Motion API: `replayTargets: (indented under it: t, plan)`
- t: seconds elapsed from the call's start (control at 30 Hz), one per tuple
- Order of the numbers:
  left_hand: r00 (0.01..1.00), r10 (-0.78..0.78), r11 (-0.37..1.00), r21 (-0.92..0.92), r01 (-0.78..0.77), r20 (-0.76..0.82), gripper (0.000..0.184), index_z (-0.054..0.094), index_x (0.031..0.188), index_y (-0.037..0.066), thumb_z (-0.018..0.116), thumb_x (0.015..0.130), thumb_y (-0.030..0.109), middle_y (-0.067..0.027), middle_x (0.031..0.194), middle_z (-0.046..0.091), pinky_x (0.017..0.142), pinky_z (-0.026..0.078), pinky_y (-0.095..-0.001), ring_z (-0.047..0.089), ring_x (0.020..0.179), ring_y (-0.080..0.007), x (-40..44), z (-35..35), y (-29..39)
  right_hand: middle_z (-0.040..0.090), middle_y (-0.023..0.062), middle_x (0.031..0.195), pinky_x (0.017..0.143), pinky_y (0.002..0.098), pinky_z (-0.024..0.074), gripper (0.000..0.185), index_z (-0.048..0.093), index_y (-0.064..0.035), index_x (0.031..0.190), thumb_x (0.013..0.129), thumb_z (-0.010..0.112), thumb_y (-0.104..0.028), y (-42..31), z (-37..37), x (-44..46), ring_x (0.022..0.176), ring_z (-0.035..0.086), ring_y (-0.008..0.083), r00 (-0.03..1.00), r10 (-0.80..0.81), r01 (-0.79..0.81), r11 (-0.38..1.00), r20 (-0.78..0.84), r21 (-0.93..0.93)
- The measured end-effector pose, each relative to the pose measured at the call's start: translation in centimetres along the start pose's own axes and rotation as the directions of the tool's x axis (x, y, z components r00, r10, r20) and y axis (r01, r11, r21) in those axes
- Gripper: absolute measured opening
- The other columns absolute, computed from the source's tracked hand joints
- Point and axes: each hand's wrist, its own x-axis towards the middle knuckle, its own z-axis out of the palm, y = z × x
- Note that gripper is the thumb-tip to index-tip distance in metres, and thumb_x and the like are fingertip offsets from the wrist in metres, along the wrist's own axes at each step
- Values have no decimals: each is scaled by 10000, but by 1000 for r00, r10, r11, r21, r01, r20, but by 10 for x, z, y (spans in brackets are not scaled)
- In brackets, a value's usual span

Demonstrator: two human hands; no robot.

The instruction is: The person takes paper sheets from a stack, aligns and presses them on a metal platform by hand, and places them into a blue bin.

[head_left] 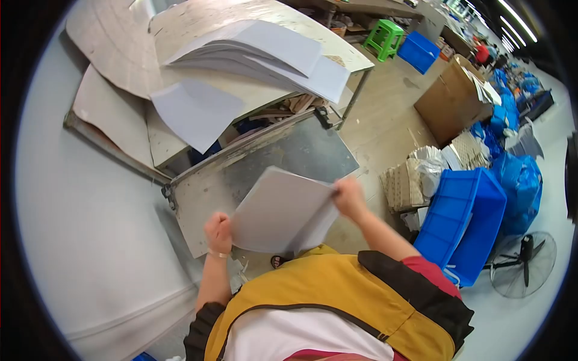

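Note:
In front of my body I hold a thin stack of greyish-white paper sheets (280,207), tilted and slightly blurred. My left hand (218,233) is closed at its left edge. The fingers of my right hand (350,197) are wrapped round the right corner, where a lower sheet hangs down a little apart. Beyond my hands, a pile of large white sheets (259,51) lies on the worn white table (174,30), its layers fanned and curving. One loose sheet (197,111) droops over the near edge of that table.
A metal-topped flat trolley (295,150) stands between me and the table. Bent boards (114,48) lean at the left. To my right are a blue crate (448,216), bundled card (400,183), a fan (524,265) and a large carton (451,99). A green stool (384,39) stands farther back.

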Motion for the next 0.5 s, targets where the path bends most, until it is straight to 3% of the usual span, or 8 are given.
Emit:
replayTargets:
  t: [0.03, 0.07, 0.2, 0.27, 0.33, 0.4, 0.47, 0.5]
  plan:
    - [980, -191, 918, -344, 197, 52, 484, 532, 713, 35, 509, 920, 472, -50, 581, 494, 500, 378, -298, 477, 508, -166, -20, -1, -9, 541, 127, 640, 624, 459, 407, 82, 522, -73, 589, 591, 602, -57, -17, -29, 33, 705, 527, 350, 983, -90, 87, 996, -158, -20]
    - [921, -349, 687, -621, 376, 172, 488, 531, 710, 36, 432, 968, 438, -41, 599, 505, 511, 377, -277, 460, 511, -139, -37, -4, -14, 553, 93, 680, 695, 448, 407, 93, 516, -91, 594, 586, 598, -49, -34, -51, 61, 785, 541, 316, 941, -229, 186, 965, -250, -184]
    - [844, -525, 752, -523, 401, -107, 495, 542, 730, 37, 344, 997, 403, -33, 654, 528, 566, 389, -248, 478, 549, -139, -52, -15, -17, 598, 23, 763, 822, 377, 431, 27, 590, -130, 634, 631, 595, -156, -117, -17, 135, 909, 561, 234, 805, -591, 564, 737, 49, -373]
    - [884, -277, 950, -243, 195, -376, 397, 582, 849, 12, 393, 990, 333, -55, 771, 571, 669, 448, -269, 557, 690, -159, -44, -24, -20, 625, 33, 874, 886, 382, 434, 58, 616, -112, 712, 674, 584, -142, -157, 48, 142, 973, 561, 243, 594, -789, 804, 583, 155, -118]
    - [953, -36, 988, 132, 79, -302, 368, 595, 1059, -1, 478, 948, 329, -133, 1049, 611, 857, 458, -322, 589, 966, -240, -27, -17, -12, 646, 48, 945, 923, 397, 433, 90, 635, -100, 762, 682, 593, -111, -170, 118, 114, 1028, 561, 259, 455, -880, 877, 469, 136, 102]
    - [969, 237, 830, 534, -164, -70, 508, 515, 1257, 5, 572, 880, 340, -189, 1321, 491, 1011, 372, -411, 486, 1199, -322, -10, 1, 4, 629, 103, 1133, 993, 421, 410, 252, 654, -78, 936, 693, 595, -42, -175, 180, 77, 1150, 520, 310, 759, -651, 577, 692, 29, 434]
    - [989, 33, 675, 726, -127, 143, 630, 463, 1327, 30, 616, 832, 388, -205, 1419, 392, 1070, 277, -491, 380, 1302, -350, -15, 15, -20, 563, 161, 1252, 1025, 449, 374, 451, 590, -67, 1158, 709, 597, -24, -165, 172, 93, 1233, 455, 353, 767, -563, 189, 659, 309, 728]
    - [993, 13, 669, 738, -94, 114, 630, 463, 1327, 30, 616, 832, 388, -205, 1419, 392, 1070, 277, -491, 380, 1302, -350, -14, 16, -17, 511, 189, 1297, 993, 428, 409, 537, 523, -74, 1235, 706, 604, -29, -148, 170, 97, 1202, 478, 362, 850, -497, 331, 763, 177, 555]
